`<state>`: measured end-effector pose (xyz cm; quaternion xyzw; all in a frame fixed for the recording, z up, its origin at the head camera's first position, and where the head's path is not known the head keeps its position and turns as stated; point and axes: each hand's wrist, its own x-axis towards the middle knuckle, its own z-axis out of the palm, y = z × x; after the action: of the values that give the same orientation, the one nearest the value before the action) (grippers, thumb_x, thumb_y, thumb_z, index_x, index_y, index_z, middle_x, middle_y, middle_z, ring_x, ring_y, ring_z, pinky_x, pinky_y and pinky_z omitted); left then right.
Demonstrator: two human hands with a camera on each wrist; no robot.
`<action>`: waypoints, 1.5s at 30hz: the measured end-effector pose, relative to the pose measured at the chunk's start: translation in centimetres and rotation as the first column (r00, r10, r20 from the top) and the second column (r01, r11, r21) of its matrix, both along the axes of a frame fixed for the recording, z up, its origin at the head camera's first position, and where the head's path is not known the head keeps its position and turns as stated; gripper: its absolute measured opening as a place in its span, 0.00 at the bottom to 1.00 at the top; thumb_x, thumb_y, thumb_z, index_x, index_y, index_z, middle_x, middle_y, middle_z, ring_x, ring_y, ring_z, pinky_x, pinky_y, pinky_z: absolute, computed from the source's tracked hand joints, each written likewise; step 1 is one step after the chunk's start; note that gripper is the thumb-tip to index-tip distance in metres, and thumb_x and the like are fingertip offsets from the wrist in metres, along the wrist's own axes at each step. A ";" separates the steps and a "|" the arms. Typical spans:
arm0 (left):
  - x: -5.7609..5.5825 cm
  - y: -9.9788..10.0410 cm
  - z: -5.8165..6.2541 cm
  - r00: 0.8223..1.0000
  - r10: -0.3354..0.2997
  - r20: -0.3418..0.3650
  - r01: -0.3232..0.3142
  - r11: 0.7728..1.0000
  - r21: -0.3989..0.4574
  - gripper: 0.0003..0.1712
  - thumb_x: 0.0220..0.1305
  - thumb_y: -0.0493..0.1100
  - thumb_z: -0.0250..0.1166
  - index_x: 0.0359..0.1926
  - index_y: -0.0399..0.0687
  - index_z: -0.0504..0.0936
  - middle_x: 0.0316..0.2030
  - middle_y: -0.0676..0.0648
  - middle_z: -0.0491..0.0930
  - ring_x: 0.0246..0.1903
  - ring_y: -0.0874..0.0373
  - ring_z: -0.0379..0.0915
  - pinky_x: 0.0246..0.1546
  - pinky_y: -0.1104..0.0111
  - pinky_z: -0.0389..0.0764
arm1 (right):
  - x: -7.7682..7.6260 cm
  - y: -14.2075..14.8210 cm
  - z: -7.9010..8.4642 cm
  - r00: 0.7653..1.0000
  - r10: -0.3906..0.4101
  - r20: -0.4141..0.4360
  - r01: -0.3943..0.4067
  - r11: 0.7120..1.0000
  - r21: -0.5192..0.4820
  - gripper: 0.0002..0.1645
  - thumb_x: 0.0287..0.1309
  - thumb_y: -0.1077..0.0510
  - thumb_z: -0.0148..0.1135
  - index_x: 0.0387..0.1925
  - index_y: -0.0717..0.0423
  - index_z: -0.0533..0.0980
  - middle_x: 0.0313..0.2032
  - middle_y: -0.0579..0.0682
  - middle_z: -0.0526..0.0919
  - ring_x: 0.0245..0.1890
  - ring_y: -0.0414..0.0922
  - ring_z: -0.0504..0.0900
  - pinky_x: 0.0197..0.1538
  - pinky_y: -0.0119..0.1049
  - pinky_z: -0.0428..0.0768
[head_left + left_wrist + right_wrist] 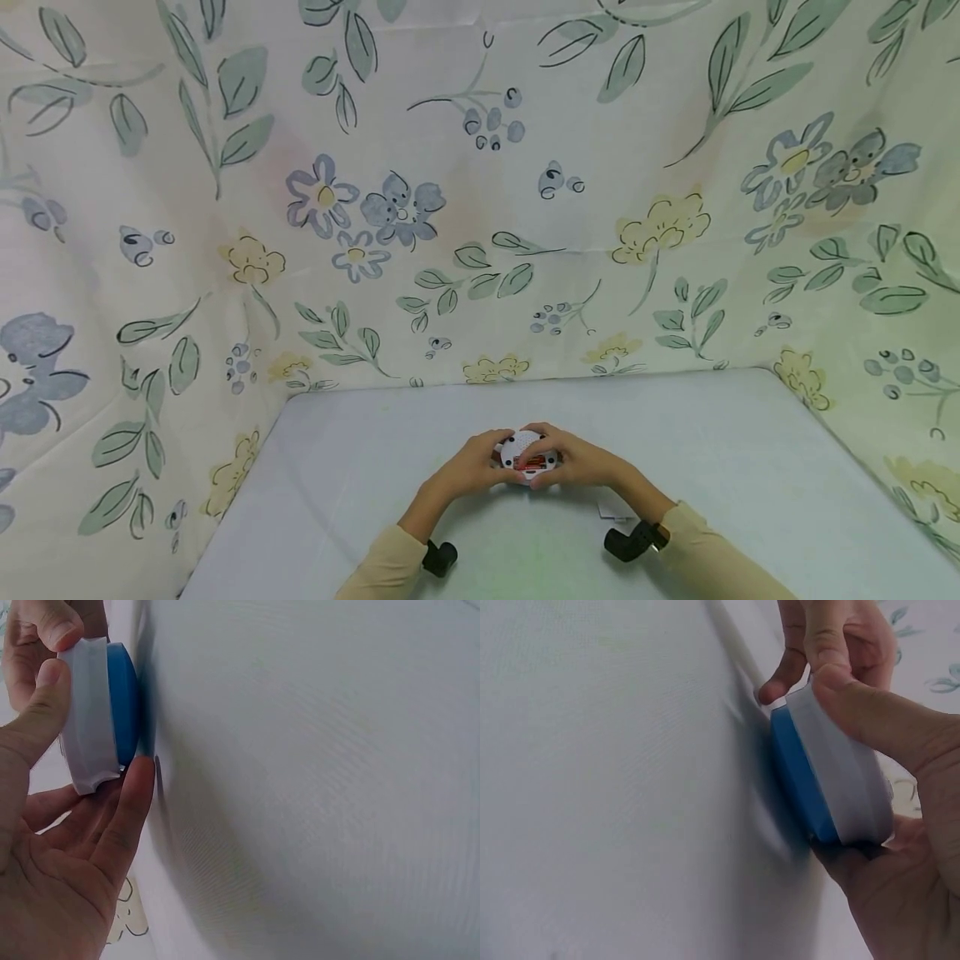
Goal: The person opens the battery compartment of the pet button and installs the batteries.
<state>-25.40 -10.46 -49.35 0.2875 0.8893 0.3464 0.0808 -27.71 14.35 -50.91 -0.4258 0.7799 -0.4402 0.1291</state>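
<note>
Both hands hold a round white battery-powered device [517,447] low over the table, its underside facing up. Red batteries [531,462] show in an opening in that underside. The left hand [476,465] grips the left edge, thumb on the near side and fingers curled round the far side. From the right, the right hand [588,462] grips the opposite edge, with a finger reaching over the battery opening. In the left wrist view the device's blue face [124,705] points down at the table. The right wrist view shows the right thumb [847,694] against the white body.
A small flat white piece [613,511] lies on the white table [375,467], near the right forearm. Floral cloth [480,208] hangs behind the table and along both sides. Each wrist carries a black camera mount, such as the right one [630,542].
</note>
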 end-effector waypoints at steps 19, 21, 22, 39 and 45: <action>0.1 0.0 0.3 0.999 0.015 0.031 -0.016 1.000 0.027 0.44 0.61 0.51 0.76 0.70 0.33 0.69 0.63 0.40 0.75 0.48 0.55 0.79 0.48 0.65 0.80 | 0.1 1.2 -0.7 0.996 -0.070 0.051 0.078 0.981 -0.176 0.34 0.56 0.57 0.78 0.63 0.57 0.75 0.69 0.66 0.65 0.70 0.63 0.63 0.64 0.57 0.69; 0.1 0.0 0.2 0.998 0.027 0.048 -0.029 0.999 0.028 0.45 0.60 0.51 0.77 0.70 0.34 0.69 0.62 0.41 0.75 0.48 0.55 0.78 0.47 0.65 0.79 | 0.0 1.8 -0.7 0.995 -0.082 0.059 0.093 0.974 -0.207 0.37 0.57 0.59 0.77 0.65 0.63 0.72 0.67 0.67 0.68 0.68 0.63 0.66 0.64 0.56 0.69; 0.1 0.0 0.2 0.998 0.034 0.056 -0.035 0.999 0.024 0.45 0.60 0.52 0.77 0.70 0.35 0.70 0.61 0.42 0.76 0.48 0.56 0.78 0.47 0.65 0.79 | 0.0 2.1 -0.7 0.994 -0.088 0.060 0.099 0.971 -0.216 0.38 0.57 0.60 0.77 0.66 0.64 0.70 0.67 0.67 0.69 0.67 0.63 0.68 0.64 0.55 0.69; 0.2 0.2 0.2 0.993 0.089 0.076 -0.090 0.996 0.016 0.47 0.58 0.56 0.77 0.71 0.39 0.70 0.60 0.44 0.76 0.49 0.55 0.78 0.48 0.63 0.79 | 0.4 6.9 -1.3 0.979 -0.192 0.065 0.201 0.967 -0.159 0.34 0.59 0.58 0.75 0.62 0.68 0.72 0.57 0.64 0.77 0.55 0.60 0.79 0.56 0.44 0.79; 0.3 0.1 0.1 0.995 0.074 0.068 -0.076 0.997 0.019 0.46 0.58 0.54 0.78 0.70 0.36 0.70 0.60 0.42 0.76 0.49 0.53 0.78 0.48 0.63 0.79 | 1.2 8.3 -1.4 0.974 -0.219 0.051 0.225 0.965 -0.136 0.35 0.59 0.58 0.75 0.62 0.68 0.71 0.56 0.63 0.77 0.54 0.60 0.79 0.55 0.42 0.80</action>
<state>-25.15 -10.32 -49.23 0.2430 0.8925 0.3680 0.0946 -26.55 22.67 -52.28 -0.3359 0.7872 -0.5135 0.0624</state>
